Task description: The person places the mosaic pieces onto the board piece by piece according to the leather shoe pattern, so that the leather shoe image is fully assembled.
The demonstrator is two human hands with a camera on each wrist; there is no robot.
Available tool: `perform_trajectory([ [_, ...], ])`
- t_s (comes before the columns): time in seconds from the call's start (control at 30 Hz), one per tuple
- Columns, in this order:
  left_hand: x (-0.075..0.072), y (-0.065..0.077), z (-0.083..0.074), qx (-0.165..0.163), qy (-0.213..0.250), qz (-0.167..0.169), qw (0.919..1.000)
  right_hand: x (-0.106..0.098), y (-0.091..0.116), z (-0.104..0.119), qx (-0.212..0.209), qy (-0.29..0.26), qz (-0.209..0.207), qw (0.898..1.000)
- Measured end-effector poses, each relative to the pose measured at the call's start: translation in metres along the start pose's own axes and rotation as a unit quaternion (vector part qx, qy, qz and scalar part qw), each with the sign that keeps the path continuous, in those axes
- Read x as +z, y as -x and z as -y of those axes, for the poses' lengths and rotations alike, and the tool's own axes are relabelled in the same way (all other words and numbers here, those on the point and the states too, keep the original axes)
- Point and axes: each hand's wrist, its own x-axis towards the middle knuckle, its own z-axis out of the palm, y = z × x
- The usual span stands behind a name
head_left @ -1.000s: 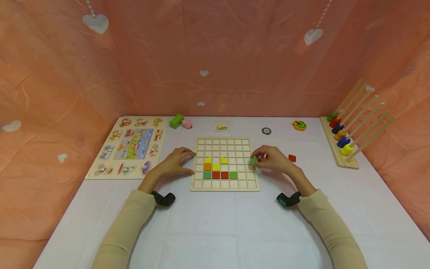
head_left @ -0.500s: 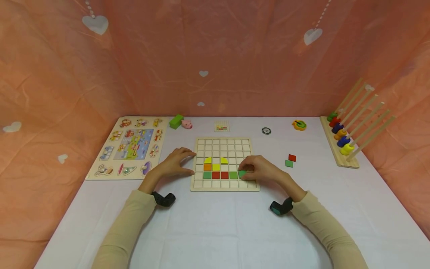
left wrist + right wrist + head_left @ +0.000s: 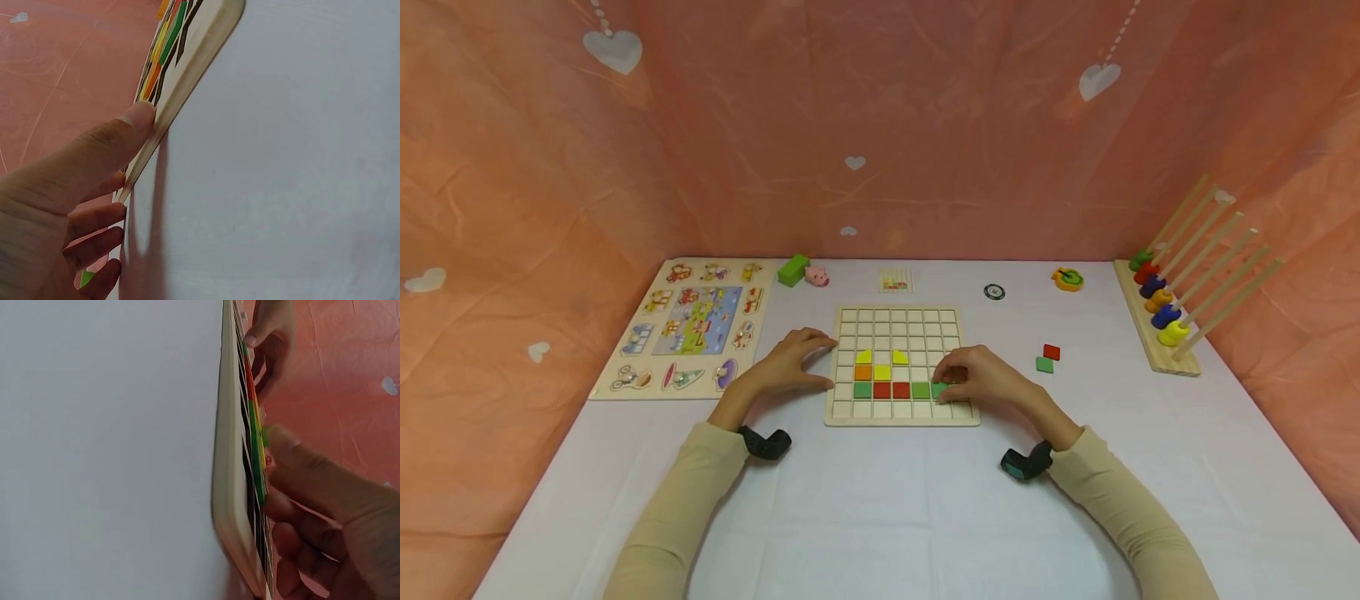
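A wooden grid board point(image 3: 842, 410) lies in the middle of the table, with green, red, orange and yellow tiles in some of its squares. My right hand point(image 3: 981, 373) is over the board's right side, thumb and curled fingers at a green square tile point(image 3: 937, 389). This tile is at the right end of the lower tile row, partly covered by the fingers. At the board's left edge rests my left hand point(image 3: 792, 362), thumb and fingers spread apart. In the left wrist view the thumb point(image 3: 134, 119) touches the wooden rim.
Loose red point(image 3: 1052, 352) and green tiles point(image 3: 1044, 365) lie right of the board. Behind it are a small pattern card point(image 3: 896, 282), a round black-and-white disc point(image 3: 994, 292) and a toy pig point(image 3: 817, 276). A picture puzzle point(image 3: 625, 358) stands left, a peg stand point(image 3: 1150, 333) right.
My right hand has moved left and toward me, from the board's right edge to the lower tile row, bringing the green tile. Over the last half second it has stayed there. The left hand is still.
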Motion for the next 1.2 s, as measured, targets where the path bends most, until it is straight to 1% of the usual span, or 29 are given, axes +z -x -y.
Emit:
perform_trajectory([
  [0.13,0.000,0.000,0.000,0.000,0.000,-0.001,1.0000,-0.007,0.005,-0.002,0.005,-0.002,-0.032,0.999],
  [0.27,0.000,0.001,0.000,-0.001,0.001,-0.001,1.0000,-0.022,0.016,-0.012,-0.002,-0.005,-0.085,0.996],
  [0.37,0.000,0.001,0.000,-0.002,0.000,0.000,1.0000,-0.036,0.027,-0.023,-0.002,0.011,-0.125,0.992],
  [0.43,0.000,0.001,0.000,-0.003,-0.001,0.000,1.0000,-0.045,0.036,-0.030,0.005,0.026,-0.145,0.989],
  [0.53,-0.001,0.001,0.000,-0.002,-0.002,-0.001,1.0000,-0.058,0.050,-0.039,0.034,0.048,-0.160,0.985],
  [0.6,-0.001,0.001,-0.001,-0.002,-0.002,-0.001,1.0000,-0.064,0.059,-0.044,0.057,0.056,-0.162,0.983],
  [0.67,-0.001,0.001,-0.001,-0.001,-0.001,0.001,1.0000,-0.070,0.068,-0.049,0.090,0.056,-0.153,0.983],
  [0.83,-0.001,0.001,0.000,0.002,-0.003,0.004,1.0000,-0.079,0.082,-0.055,0.163,0.042,-0.109,0.980],
  [0.9,-0.001,0.001,0.000,0.002,-0.002,0.003,1.0000,-0.080,0.086,-0.056,0.180,0.039,-0.095,0.978],
  [1.03,-0.002,0.001,-0.001,0.003,-0.001,0.000,1.0000,-0.081,0.090,-0.058,0.192,0.035,-0.082,0.977],
  [1.2,0.000,0.000,0.001,0.001,0.000,0.003,1.0000,-0.079,0.093,-0.064,0.190,0.029,-0.084,0.978],
])
